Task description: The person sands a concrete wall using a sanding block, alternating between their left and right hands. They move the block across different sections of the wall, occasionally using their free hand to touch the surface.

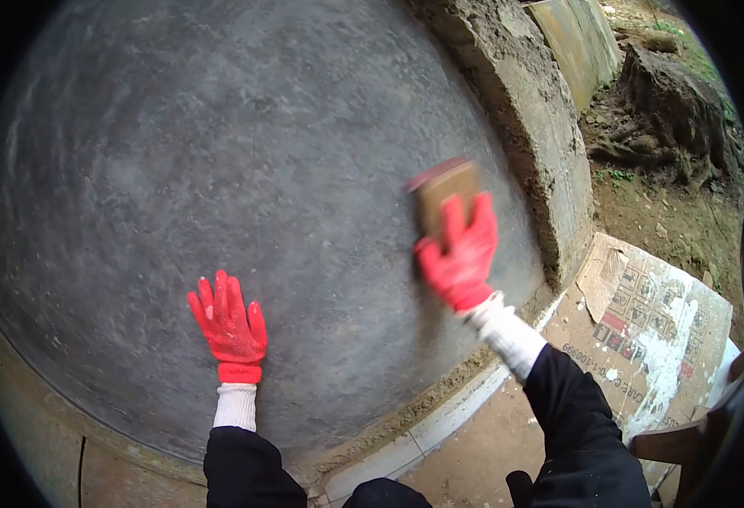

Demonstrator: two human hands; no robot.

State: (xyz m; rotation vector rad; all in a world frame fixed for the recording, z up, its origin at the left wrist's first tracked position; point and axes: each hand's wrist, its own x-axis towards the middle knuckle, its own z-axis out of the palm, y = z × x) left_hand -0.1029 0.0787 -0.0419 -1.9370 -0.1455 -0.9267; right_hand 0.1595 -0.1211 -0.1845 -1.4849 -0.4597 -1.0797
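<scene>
Black sleeves (249, 470) nearest; red-gloved hands: left hand (233, 328) spread on grey surface (321, 254), right hand (461, 256) gripping brown block (446, 193).

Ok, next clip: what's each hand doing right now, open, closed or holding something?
Left hand: open, holding nothing.
Right hand: holding the block, blurred.

The word "CARE" (633, 387) and a partly legible number (590, 358) on cardboard (651, 330)
</scene>
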